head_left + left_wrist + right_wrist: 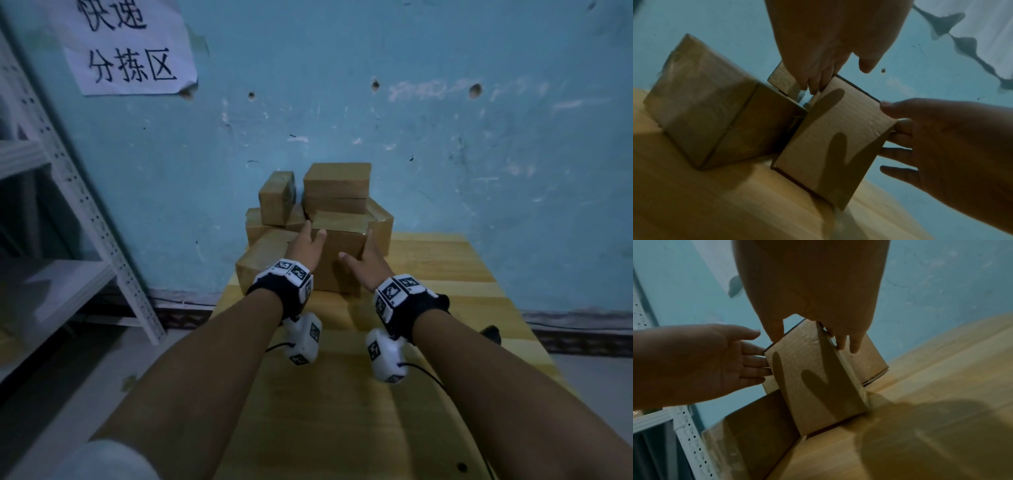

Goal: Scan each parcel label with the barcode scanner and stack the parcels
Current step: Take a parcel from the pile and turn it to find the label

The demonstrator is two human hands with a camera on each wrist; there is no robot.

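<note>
A plain cardboard parcel (337, 253) stands on the wooden table (445, 308), in front of a pile of parcels (337, 185) against the blue wall. My left hand (305, 245) lies with straight fingers along its left side. My right hand (363, 263) presses its right side, fingers spread. In the left wrist view the parcel (834, 138) sits between the left hand (818, 65) and the right hand (941, 138). The right wrist view shows the same parcel (813, 386) between the right hand (818, 296) and the left hand (705, 356). No label shows on its near face.
A low taped box (263, 260) lies just left of the parcel, another box (380, 226) behind right. A white metal shelf (68, 192) stands left of the table. A small dark object (491, 334) lies at the table's right edge; I cannot tell what it is.
</note>
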